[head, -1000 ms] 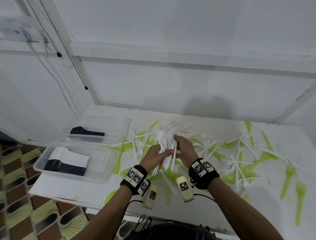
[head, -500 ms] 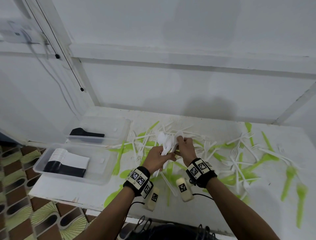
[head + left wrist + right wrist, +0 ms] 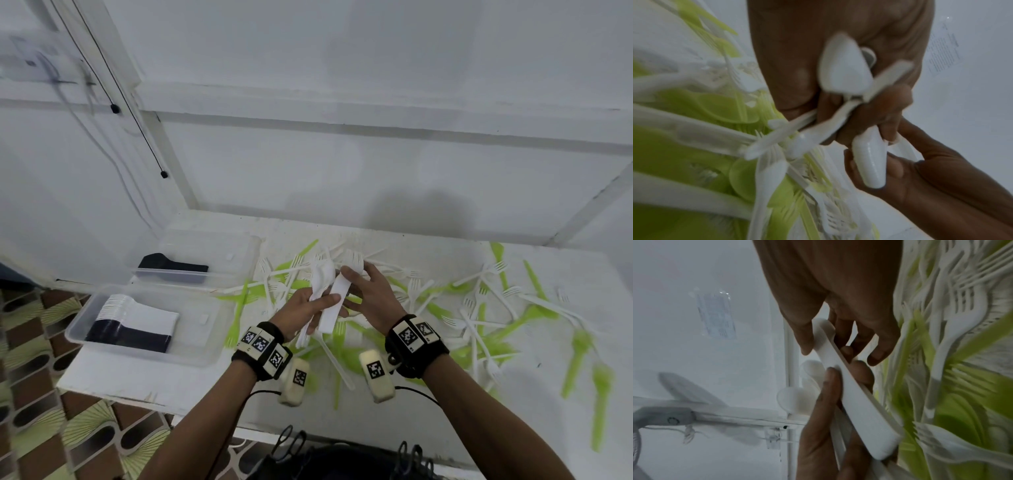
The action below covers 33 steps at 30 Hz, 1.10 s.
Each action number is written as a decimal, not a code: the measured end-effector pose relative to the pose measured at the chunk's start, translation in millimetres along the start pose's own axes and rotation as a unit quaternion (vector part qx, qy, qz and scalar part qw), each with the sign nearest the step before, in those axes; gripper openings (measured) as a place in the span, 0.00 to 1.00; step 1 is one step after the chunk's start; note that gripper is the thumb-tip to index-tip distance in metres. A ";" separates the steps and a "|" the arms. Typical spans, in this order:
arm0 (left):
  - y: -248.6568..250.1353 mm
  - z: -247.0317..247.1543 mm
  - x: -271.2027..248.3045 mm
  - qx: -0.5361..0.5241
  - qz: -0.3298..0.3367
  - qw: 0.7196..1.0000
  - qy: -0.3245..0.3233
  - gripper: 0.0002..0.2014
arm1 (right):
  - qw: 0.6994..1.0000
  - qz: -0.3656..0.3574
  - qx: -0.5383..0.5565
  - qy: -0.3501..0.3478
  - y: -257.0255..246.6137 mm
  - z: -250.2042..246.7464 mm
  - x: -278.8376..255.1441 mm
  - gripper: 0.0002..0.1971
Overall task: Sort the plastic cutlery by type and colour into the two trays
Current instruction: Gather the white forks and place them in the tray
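Observation:
My left hand (image 3: 318, 305) grips a bunch of white spoons (image 3: 322, 277), bowls pointing away from me. My right hand (image 3: 352, 277) pinches a tight stack of white handles (image 3: 334, 305) that also lies against my left thumb. In the right wrist view my right hand (image 3: 838, 344) holds the stack (image 3: 855, 402) between thumb and fingers. In the left wrist view my left hand (image 3: 869, 113) is curled round the spoon (image 3: 842, 68) necks. The near tray (image 3: 78, 329) holds white and black stacks. The far tray (image 3: 246, 246) holds black pieces.
Loose green and white forks and spoons (image 3: 479, 308) cover the white table (image 3: 394, 236) from under my hands to its right edge. The trays stand at the table's left end, near the drop to a patterned floor (image 3: 34, 394). A white wall is behind.
Both hands stayed together above the pile. The right hand has slid from the bowl end to pinch the white stack, which now lies lengthwise between the hands.

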<state>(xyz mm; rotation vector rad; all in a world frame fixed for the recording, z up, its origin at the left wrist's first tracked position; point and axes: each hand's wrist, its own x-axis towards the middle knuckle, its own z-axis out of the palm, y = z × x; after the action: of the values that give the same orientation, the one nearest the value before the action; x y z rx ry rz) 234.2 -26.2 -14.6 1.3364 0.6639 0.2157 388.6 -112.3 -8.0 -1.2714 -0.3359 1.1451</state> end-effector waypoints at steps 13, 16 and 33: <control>2.8 2.5 2.4 0.032 -0.011 0.999 0.003 0.13 | 0.986 -0.033 -0.153 -0.051 -15.4 5.4 5.2 0.34; 4.9 1.7 2.7 0.055 -0.006 0.998 0.005 0.13 | 0.988 -0.027 -0.141 -0.057 -9.6 8.4 10.0 0.36; -4.6 -2.6 1.7 0.130 -0.014 0.991 -0.026 0.14 | 0.986 -0.011 -0.155 -0.052 8.4 4.7 -5.1 0.12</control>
<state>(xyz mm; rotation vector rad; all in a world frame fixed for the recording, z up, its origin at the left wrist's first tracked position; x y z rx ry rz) 233.1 -24.3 -19.7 1.5751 0.6826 0.0737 378.7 -114.8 -11.8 -1.4760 -0.6235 1.1741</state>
